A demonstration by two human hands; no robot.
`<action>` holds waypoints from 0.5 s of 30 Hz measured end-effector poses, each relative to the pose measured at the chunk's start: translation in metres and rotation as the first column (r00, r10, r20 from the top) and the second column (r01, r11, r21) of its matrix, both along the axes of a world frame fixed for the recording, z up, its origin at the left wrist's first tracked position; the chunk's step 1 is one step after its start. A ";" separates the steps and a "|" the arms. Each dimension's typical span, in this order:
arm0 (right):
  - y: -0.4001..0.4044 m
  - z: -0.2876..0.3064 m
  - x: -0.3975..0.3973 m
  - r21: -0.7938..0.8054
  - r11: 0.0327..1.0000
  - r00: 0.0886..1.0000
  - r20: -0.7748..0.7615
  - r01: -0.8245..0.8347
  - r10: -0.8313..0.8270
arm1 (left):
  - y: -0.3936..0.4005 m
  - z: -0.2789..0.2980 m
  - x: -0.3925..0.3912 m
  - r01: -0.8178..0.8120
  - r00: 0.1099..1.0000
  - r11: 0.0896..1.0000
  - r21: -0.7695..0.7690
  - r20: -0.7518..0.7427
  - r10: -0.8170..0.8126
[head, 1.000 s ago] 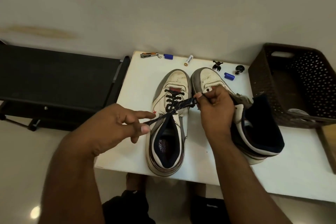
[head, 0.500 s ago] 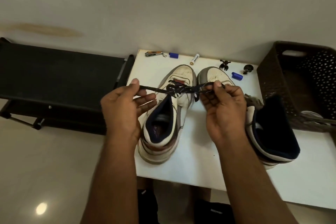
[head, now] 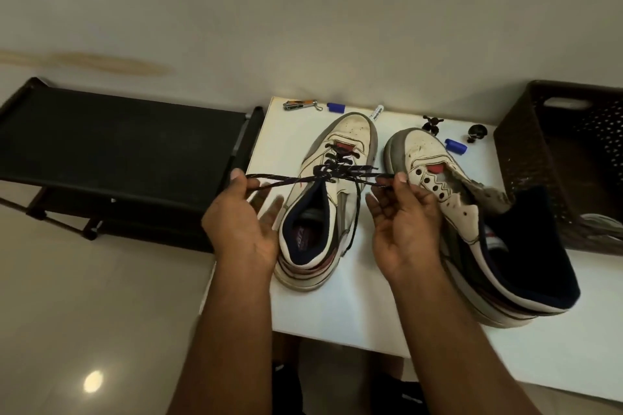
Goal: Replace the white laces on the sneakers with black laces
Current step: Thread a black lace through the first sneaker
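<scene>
So the black lace [head: 323, 175] is already threaded through the left sneaker [head: 328, 199], which sits on the white counter [head: 364, 296] with its toe pointing away, and right now it's knot-tightening time. The left hand [head: 242, 222] pinches one end between thumb and fingers with the rest of that grip loosely spread, and the right hand [head: 404, 229] pinches the other end the same way, both ends pulled out sideways from the crossing over the tongue. I'd say the trick here is to pull both sides evenly and level, so the crossing snugs down centred instead of sliding to one eyelet row, and to keep a bit of tension while forming the loops or it'll slacken. One tail dangles down the shoe's side, so watch it doesn't get caught in the knot. The right sneaker [head: 472, 222], just beside it, has bare eyelets and a flopped-open tongue, so it looks like that one's up next. Writing-wise: there's a printed logo on the insole but it's too blurry to read, and the small white tube [head: 376, 113] by the toe has lettering I can't make out either.
</scene>
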State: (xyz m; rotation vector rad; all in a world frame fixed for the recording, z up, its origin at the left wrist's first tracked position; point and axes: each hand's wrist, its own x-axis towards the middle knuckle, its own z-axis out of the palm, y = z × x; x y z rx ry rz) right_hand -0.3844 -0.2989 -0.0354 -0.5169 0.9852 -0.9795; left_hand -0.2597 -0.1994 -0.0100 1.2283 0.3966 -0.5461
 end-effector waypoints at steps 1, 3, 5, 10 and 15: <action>0.003 -0.002 0.001 -0.039 0.998 0.997 -0.061 -0.047 0.045 | 0.003 -0.001 0.001 0.122 0.991 0.989 0.086 0.040 -0.126; 0.011 -0.002 0.007 -0.101 0.983 0.980 -0.141 -0.153 0.138 | 0.007 0.003 0.001 0.313 0.934 0.931 0.186 0.115 -0.337; 0.020 -0.001 0.011 -0.129 0.960 0.963 -0.143 -0.248 0.230 | 0.008 0.011 -0.003 0.499 0.842 0.847 0.184 0.132 -0.524; 0.032 0.000 0.019 -0.193 0.937 0.953 -0.147 -0.292 0.266 | 0.007 0.013 -0.011 0.692 0.635 0.665 0.282 0.201 -0.746; 0.046 -0.002 0.040 -0.307 0.893 0.935 -0.233 -0.330 0.266 | 0.011 0.008 -0.002 0.665 0.655 0.674 0.321 0.184 -0.733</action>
